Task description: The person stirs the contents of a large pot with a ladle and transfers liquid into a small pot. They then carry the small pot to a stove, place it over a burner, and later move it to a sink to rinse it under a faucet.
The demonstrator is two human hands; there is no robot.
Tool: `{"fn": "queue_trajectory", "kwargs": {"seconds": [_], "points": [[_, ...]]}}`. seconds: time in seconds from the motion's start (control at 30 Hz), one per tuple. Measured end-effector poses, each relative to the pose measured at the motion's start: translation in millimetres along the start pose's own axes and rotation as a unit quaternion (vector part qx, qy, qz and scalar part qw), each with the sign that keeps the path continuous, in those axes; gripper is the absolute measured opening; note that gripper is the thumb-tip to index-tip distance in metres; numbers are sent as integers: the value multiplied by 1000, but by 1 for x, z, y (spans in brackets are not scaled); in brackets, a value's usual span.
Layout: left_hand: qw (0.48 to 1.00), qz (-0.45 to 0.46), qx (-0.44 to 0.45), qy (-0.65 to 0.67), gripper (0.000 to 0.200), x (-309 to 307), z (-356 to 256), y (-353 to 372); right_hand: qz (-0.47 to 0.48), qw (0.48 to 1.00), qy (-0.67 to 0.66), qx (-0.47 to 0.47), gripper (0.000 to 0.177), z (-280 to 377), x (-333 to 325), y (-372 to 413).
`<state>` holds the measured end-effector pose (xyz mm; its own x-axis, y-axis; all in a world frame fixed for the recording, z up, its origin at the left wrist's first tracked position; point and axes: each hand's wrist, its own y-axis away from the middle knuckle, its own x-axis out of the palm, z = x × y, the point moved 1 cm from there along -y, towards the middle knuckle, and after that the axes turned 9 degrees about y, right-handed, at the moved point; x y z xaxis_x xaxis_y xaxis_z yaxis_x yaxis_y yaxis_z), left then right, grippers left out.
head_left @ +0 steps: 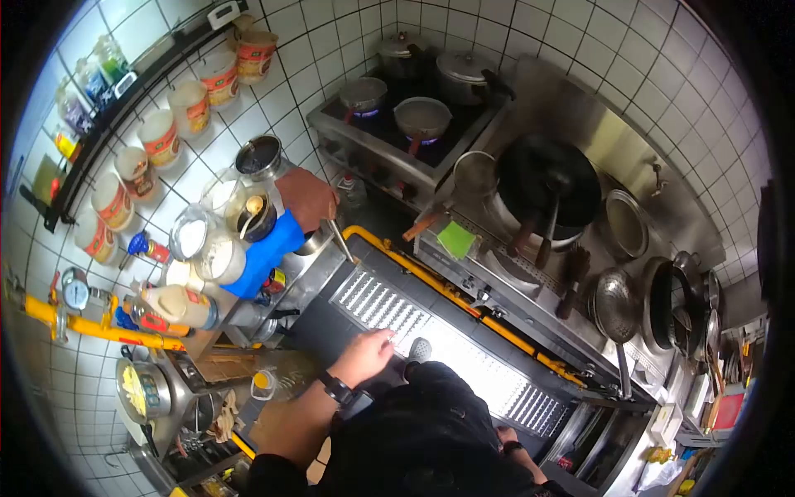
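Observation:
My left hand (364, 358) hangs over the floor walkway with its fingers curled in. Nothing shows in it, and a dark band is on the wrist. Lower right of my dark clothing is my right hand (507, 436), mostly hidden; its fingers cannot be made out. Both hands are apart from the counters. Closest to the left hand is the metal floor grating (385, 306), with my shoe (420, 349) on it.
A large black wok (546, 178) sits on the right range beside a skimmer (617, 302) and a green cloth (456, 239). Pans stand on lit burners behind. Leftward are a blue cloth (269, 253), jars and a jug (178, 306). A yellow pipe (439, 286) edges the range.

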<state>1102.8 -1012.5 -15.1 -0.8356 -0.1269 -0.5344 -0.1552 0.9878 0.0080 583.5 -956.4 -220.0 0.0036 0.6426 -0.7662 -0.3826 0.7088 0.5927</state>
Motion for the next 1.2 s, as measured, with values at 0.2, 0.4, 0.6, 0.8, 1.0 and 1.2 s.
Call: {"fn": "queue_trajectory", "kwargs": {"seconds": [0.2, 0.4, 0.6, 0.8, 1.0, 1.2], "points": [[995, -84, -31, -36, 16, -96, 38, -121, 34, 787, -559, 258, 23, 16, -45, -96], [993, -106, -54, -15, 17, -174, 139, -253, -27, 778, -534, 330, 25, 71, -78, -117], [959, -80, -249, 113, 26, -242, 221, -400, -19, 870, -352, 345, 27, 156, -93, -127], [918, -36, -383, 94, 20, -268, 349, -502, 36, 994, 41, 99, 21, 166, 81, -106], [888, 326, -88, -313, 15, -279, 539, -555, 186, 962, 66, 188, 15, 284, -42, -93], [889, 220, -198, -349, 21, -269, 574, -589, 292, 942, 129, 109, 20, 333, -28, -22]]}}
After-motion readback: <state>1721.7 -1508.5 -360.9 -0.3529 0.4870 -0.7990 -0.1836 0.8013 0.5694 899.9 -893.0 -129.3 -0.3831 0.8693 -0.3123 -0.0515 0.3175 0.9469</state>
